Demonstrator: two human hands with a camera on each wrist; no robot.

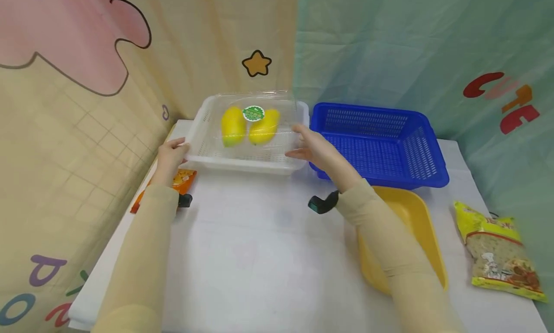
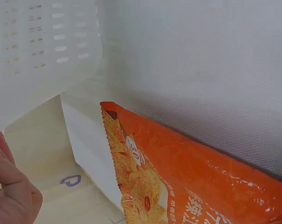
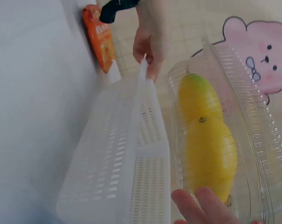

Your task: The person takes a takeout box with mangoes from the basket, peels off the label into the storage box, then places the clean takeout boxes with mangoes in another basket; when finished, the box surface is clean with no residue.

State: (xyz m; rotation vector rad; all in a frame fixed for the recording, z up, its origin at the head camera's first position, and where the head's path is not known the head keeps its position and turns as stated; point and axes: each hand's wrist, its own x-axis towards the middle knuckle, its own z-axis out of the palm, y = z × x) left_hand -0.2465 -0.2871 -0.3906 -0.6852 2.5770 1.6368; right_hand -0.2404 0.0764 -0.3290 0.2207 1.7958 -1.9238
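Left hand (image 1: 170, 155): fingers clasp the rim of the white basket (image 1: 240, 164). Right hand (image 1: 315, 149): fingers grasp one end of the clear box (image 1: 286, 132), mangoes (image 1: 265, 127) inside, above the basket; one-ended support could let it tilt and slip.

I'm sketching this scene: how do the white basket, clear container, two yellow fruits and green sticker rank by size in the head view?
White basket
Clear container
Two yellow fruits, too alike to rank
Green sticker

Printed curtains (image 1: 207, 39) — cream, green — hang behind a white table (image 1: 246, 261).
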